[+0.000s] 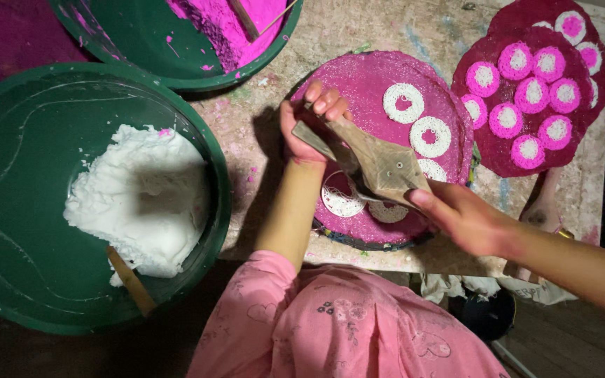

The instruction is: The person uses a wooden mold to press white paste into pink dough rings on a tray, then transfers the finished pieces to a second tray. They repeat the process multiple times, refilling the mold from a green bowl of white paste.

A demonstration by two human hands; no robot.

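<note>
Left hand [314, 119] is clenched round the narrow handle end of a grey-brown wooden paddle-shaped press [376, 162], and right hand [465, 218] grips its broad end, holding it low over the round pink woven tray [369, 84]. Judged stiff, light and fairly rough; best held at both ends. Counted: one press, about five white dough rings [404, 103] on this tray, one green basin of white dough [8, 140].

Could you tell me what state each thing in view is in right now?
Wooden press: held by both hands over the round pink tray.
Left hand: gripping a handle.
Right hand: gripping the other end.
Green basin: partly filled with white dough.
Far tray: full of rings.
</note>
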